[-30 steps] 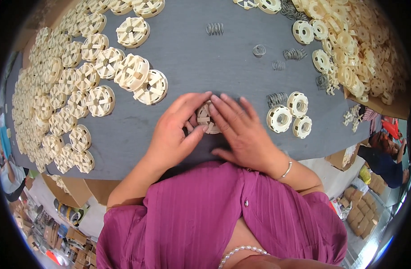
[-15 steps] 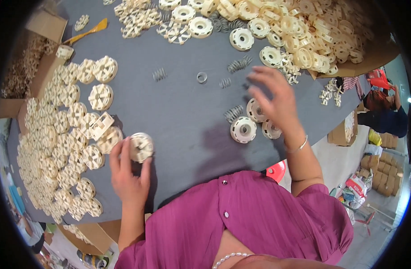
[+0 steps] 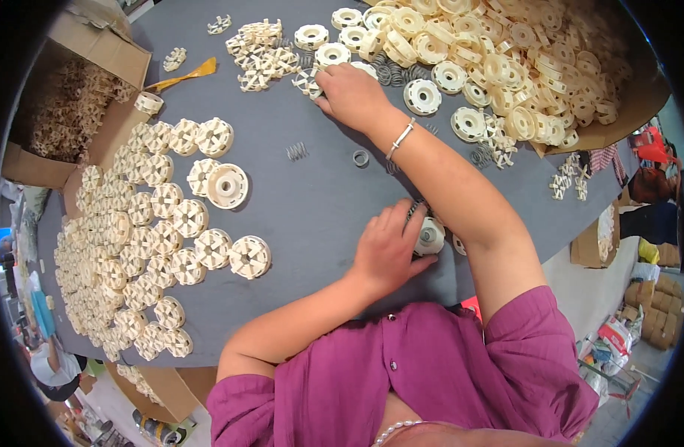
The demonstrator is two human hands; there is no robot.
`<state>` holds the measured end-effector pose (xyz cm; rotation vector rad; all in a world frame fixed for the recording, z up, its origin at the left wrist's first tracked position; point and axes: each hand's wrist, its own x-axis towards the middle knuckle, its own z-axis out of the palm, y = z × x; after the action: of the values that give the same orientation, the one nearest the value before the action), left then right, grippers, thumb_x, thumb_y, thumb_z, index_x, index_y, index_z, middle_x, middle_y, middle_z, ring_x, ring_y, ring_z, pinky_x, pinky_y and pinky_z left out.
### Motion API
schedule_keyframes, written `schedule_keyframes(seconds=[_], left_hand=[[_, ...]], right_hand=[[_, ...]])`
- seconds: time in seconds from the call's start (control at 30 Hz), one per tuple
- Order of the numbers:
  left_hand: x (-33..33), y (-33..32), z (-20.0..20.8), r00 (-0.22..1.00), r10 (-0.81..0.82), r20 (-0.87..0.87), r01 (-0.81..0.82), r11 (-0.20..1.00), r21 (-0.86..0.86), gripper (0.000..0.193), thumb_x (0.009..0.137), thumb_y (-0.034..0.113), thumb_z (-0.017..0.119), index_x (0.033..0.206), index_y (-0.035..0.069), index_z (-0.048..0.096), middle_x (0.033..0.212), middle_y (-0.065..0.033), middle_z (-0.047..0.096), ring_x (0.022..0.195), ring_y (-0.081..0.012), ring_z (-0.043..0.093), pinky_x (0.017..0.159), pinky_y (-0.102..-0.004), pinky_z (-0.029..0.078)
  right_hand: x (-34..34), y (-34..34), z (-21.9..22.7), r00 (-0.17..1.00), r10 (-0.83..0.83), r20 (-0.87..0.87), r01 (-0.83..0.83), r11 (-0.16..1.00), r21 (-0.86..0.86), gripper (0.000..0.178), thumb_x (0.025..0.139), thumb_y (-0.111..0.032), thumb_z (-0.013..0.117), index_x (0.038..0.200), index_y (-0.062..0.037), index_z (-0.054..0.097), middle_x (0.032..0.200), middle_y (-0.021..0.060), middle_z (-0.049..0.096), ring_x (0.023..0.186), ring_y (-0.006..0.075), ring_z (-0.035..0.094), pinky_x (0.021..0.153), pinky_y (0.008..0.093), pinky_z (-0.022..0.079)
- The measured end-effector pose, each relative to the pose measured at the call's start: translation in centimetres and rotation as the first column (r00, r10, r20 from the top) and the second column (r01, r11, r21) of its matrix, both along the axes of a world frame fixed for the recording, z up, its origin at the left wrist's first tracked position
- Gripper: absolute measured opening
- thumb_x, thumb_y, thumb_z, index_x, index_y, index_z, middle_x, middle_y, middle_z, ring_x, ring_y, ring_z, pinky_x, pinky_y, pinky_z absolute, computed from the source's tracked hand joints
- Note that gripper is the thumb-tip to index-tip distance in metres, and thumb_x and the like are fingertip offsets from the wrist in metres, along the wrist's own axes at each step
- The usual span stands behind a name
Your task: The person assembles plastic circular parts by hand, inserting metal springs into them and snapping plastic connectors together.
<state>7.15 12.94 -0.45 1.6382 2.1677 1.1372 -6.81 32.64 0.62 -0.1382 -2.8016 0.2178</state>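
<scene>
Resting on the near part of the grey table [image 3: 319, 201], the left hand [image 3: 386, 249] curled its fingers over a cream plastic wheel [image 3: 431, 237], a round disc with a dark centre hole lying just under the right forearm, though how firmly it was gripped could not be told. The right hand [image 3: 353, 93] reached to the far side and pinched a small slotted cream piece [image 3: 308, 82] between thumb and fingers, beside a heap of smooth ring-shaped discs [image 3: 506, 67]. Ribbed, spoked wheels [image 3: 140, 231] lay in rows to the left, with a coiled metal spring [image 3: 297, 151] and a small grey ring [image 3: 360, 158] between.
</scene>
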Motion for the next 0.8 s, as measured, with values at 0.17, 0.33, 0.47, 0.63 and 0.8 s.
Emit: schedule_keyframes(seconds=[0.17,0.33,0.47,0.63,0.8], left_hand=[[-2.1,-4.0,0.7,0.994,0.015,0.113,-0.011,0.999,-0.043,0.082,0.072,0.022,0.088,0.145,0.006,0.055,0.140,-0.0197,0.052,0.110,-0.0360,0.062,0.096,-0.0448,0.054],[-5.0,-9.6,1.5,0.972,0.033,0.231,-0.010,0.995,-0.101,0.079,0.072,0.015,0.087,0.145,0.009,0.056,0.141,-0.0189,0.051,0.113,-0.0349,0.063,0.097,-0.0441,0.055],[-4.8,-11.1,1.4,0.949,0.079,0.306,-0.066,0.996,-0.053,0.092,0.067,0.016,0.092,0.149,0.007,0.051,0.142,-0.0180,0.049,0.118,-0.0355,0.061,0.098,-0.0435,0.054],[-2.5,-9.7,-0.6,0.946,0.208,0.247,-0.225,0.974,0.041,0.090,0.064,0.019,0.096,0.142,0.006,0.052,0.138,-0.0193,0.048,0.122,-0.0403,0.057,0.099,-0.0456,0.053],[-4.8,-10.4,0.8,0.947,0.051,0.316,-0.080,0.993,0.082,0.079,0.067,0.011,0.090,0.136,0.003,0.051,0.135,-0.0195,0.051,0.120,-0.0423,0.058,0.100,-0.0480,0.051]], right_hand=[[2.7,-1.1,1.9,1.000,-0.012,-0.021,0.011,0.998,-0.058,0.028,0.088,-0.023,0.069,0.107,-0.0032,0.072,0.095,0.0134,0.072,0.092,0.0314,0.070,0.080,0.0428,0.056],[11.4,-2.5,4.7,0.964,0.027,0.264,0.159,0.739,-0.655,0.026,0.089,-0.026,0.065,0.094,-0.0019,0.071,0.077,0.0174,0.071,0.068,0.0352,0.067,0.066,0.0442,0.052],[15.0,-2.5,3.7,0.946,-0.038,0.322,0.240,0.749,-0.617,0.028,0.090,-0.024,0.067,0.109,-0.0049,0.071,0.080,0.0136,0.070,0.069,0.0325,0.067,0.070,0.0424,0.054],[15.3,-3.8,4.7,0.975,-0.086,0.206,0.167,0.892,-0.419,0.044,0.087,-0.018,0.074,0.129,-0.0090,0.065,0.108,0.0124,0.070,0.085,0.0315,0.069,0.078,0.0405,0.056],[15.7,-2.8,4.2,0.961,-0.024,0.274,0.109,0.947,-0.301,0.058,0.081,-0.017,0.082,0.135,-0.0110,0.062,0.117,0.0111,0.068,0.088,0.0286,0.069,0.080,0.0390,0.057]])
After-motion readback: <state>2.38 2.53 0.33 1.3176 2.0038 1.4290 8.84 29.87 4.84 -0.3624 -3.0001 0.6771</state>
